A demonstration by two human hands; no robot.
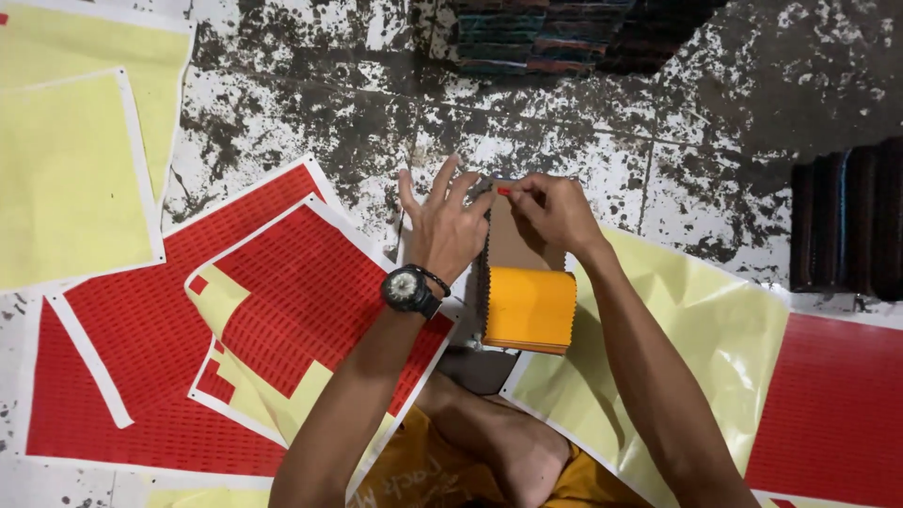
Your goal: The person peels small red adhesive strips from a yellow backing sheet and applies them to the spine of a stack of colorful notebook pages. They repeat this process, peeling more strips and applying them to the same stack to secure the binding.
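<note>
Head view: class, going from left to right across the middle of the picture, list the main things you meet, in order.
Yellow sheets → red sticker sheets → left hand with a wristwatch → orange swatch book → right hand pinching a small red sticker → yellow backing sheet → dark stack.

Floor (pixel 527 150), upper centre: hard tile, white finish badly worn and blotched dark, rough. Red sticker sheets (pixel 141 376), lower left: thin paper, matt, finely gridded. Yellow backing sheets (pixel 66 179), upper left: smooth waxy paper, slight sheen. Sample booklet (pixel 517 282), centre: brown matt card with zigzag-cut cloth swatches, the top one (pixel 529 309) orange with faint lustre. Wristwatch (pixel 406 290), centre: dark matt strap, glossy face. Stacked swatches (pixel 564 33), top: cloth.
</note>
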